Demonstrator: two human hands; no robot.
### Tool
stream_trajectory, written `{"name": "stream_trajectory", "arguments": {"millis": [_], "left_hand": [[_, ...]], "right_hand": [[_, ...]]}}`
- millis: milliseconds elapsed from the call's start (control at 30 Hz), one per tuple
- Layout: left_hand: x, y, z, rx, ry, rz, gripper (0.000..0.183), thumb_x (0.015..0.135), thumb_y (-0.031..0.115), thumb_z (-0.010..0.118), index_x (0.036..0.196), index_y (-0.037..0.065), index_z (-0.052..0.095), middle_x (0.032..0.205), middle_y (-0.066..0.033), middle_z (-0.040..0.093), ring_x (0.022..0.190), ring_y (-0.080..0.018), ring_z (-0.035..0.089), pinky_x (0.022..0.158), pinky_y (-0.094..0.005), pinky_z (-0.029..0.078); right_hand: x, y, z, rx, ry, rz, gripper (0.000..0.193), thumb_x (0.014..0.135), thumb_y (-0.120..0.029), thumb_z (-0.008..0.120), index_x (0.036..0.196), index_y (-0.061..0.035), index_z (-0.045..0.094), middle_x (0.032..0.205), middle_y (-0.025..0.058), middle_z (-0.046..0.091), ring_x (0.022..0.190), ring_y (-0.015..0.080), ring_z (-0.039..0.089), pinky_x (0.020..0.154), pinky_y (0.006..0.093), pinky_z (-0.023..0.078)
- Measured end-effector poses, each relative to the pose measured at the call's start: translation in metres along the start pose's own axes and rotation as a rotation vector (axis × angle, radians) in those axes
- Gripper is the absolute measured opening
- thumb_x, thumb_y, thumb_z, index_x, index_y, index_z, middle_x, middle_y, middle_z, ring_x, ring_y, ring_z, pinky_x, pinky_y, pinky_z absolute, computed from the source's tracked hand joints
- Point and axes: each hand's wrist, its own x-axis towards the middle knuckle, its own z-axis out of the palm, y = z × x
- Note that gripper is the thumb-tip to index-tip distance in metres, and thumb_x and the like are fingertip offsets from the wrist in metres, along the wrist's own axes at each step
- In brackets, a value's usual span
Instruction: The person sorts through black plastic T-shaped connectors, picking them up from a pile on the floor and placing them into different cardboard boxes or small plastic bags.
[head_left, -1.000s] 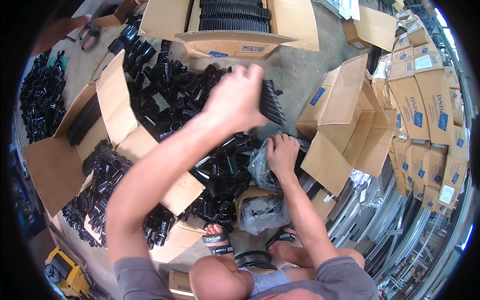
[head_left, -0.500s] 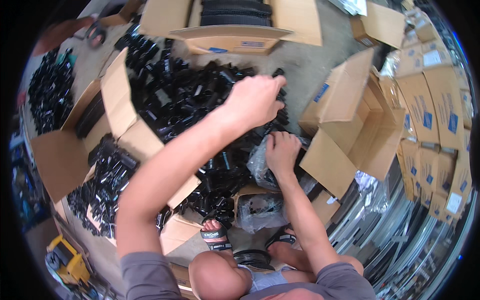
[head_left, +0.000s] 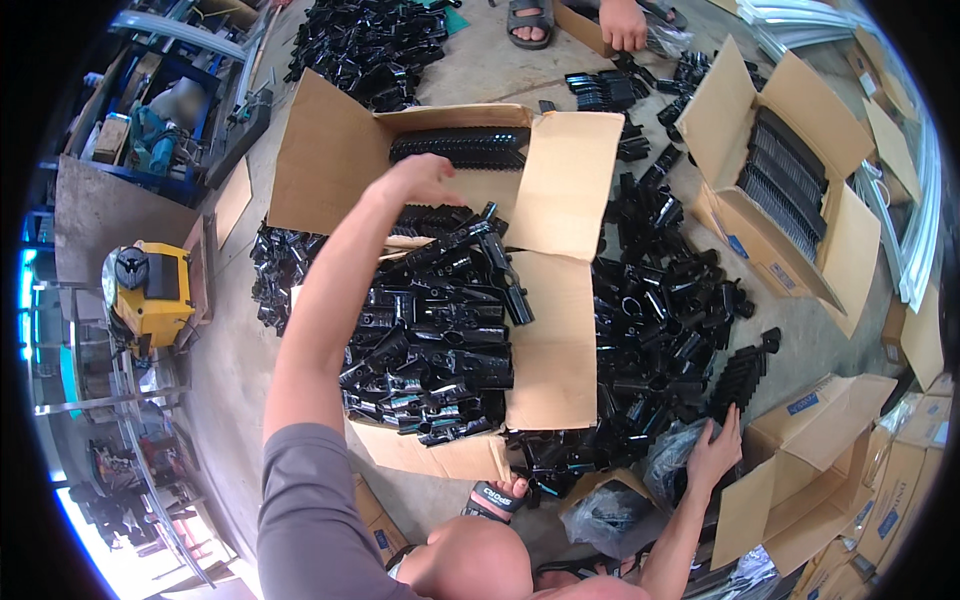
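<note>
My left hand (head_left: 418,182) reaches over the middle cardboard box (head_left: 565,185), its fingers curved and apart with nothing seen in them. Rows of glossy black parts (head_left: 460,145) stand inside that box. On its near side lies a heap of black clamp-like parts (head_left: 430,335), some with round openings. To the right, my right hand (head_left: 712,455) rests with extended fingers at a clear plastic bag (head_left: 672,458), beside a short row of stacked black parts (head_left: 742,375). What the bag holds is hard to make out.
Loose black parts (head_left: 650,310) cover the floor right of the box. An open carton (head_left: 800,430) stands at the lower right, and a filled carton (head_left: 735,225) beyond it. Another person's hand (head_left: 624,25) is at the far side. A yellow machine (head_left: 155,300) stands left.
The view has swung left. My left hand has gone from the stacked row on the right to above the middle box. My right hand stays by the plastic bag.
</note>
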Motion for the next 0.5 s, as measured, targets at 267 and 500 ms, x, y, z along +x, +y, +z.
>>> {"name": "stream_trajectory", "arguments": {"millis": [267, 500], "left_hand": [[0.043, 0.041, 0.049, 0.198, -0.374, -0.056, 0.076, 0.075, 0.043, 0.076, 0.138, 0.006, 0.054, 0.136, -0.0211, 0.058, 0.125, -0.0354, 0.056, 0.103, -0.0443, 0.047], [0.059, 0.02, 0.094, 0.217, -0.139, -0.02, 0.042, 0.085, 0.025, 0.063, 0.127, 0.018, 0.064, 0.125, -0.0145, 0.066, 0.115, -0.0327, 0.063, 0.096, -0.0465, 0.05]], "right_hand": [[0.002, 0.001, 0.0, -0.037, -0.003, 0.039, 0.039, 0.094, -0.022, 0.058, 0.131, -0.0071, 0.059, 0.129, 0.0127, 0.062, 0.117, 0.0331, 0.056, 0.102, 0.0443, 0.037], [0.001, -0.008, 0.0, -0.044, 0.004, 0.046, 0.034, 0.095, -0.023, 0.056, 0.124, -0.0066, 0.062, 0.12, 0.0128, 0.064, 0.11, 0.0334, 0.057, 0.097, 0.0454, 0.039]]}}
